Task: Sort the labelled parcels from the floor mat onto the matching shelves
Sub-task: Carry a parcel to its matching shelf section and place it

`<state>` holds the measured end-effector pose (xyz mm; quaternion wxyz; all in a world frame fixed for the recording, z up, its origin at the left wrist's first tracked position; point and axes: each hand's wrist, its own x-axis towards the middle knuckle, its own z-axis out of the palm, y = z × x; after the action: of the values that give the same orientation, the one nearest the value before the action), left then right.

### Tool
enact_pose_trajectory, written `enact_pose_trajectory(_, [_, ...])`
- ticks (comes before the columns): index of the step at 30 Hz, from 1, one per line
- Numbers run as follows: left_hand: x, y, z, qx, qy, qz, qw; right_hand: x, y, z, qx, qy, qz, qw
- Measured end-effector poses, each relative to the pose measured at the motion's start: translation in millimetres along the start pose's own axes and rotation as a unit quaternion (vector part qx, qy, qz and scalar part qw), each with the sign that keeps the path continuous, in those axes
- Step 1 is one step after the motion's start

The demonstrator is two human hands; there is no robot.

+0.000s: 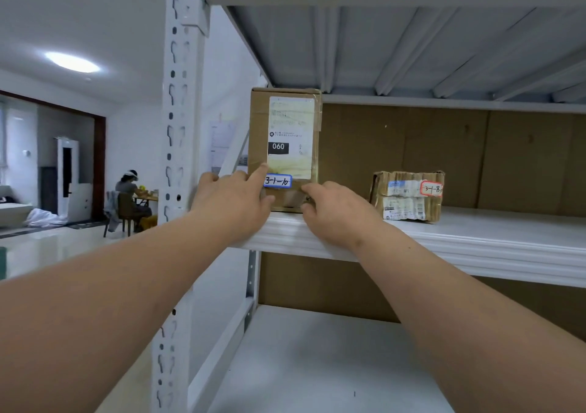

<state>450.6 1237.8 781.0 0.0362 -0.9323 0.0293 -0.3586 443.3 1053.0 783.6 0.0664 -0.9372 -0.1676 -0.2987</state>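
Box (pixel 283 146) stands upright at the left end of the middle shelf (pixel 475 238), close to the white post (pixel 177 159), its shipping label facing out with a blue-edged tag (pixel 277 181) reading 3-1-10 low on the front. Left hand (pixel 231 203) lies against the box's lower left corner, forefinger stretched up beside the tag, the other fingers loosely bent. Right hand (pixel 336 212) presses on the bottom right of the box front, fingers bent; whether its grip closes on the box I cannot tell. Farther right on the same shelf sits a flatter parcel (pixel 409 195) with a red-edged tag (pixel 431 188), well apart from the box.
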Motion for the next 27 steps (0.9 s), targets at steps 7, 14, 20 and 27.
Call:
enact_pose_trajectory(7, [-5.8,-6.8,5.7,-0.018,-0.012,0.003,1.000,-4.8,-4.0,-1.6,-0.005,-0.015,0.003,1.000])
enact_pose_trajectory(14, [-6.0,-6.8,7.0,-0.028,-0.012,-0.004,1.000,-9.7,-5.1,-4.0,-0.009,-0.015,-0.005,1.000])
enact_pose_trajectory(20, [-6.1,-6.6,6.9,-0.033,-0.015,-0.006,0.999,-12.3,-5.6,-4.4,-0.005,-0.023,-0.012,1.000])
enact_pose_trajectory(27, [-11.2,-4.6,3.8,-0.016,0.037,-0.003,0.999,-16.7,-3.8,-5.6,-0.018,-0.006,-0.013,1.000])
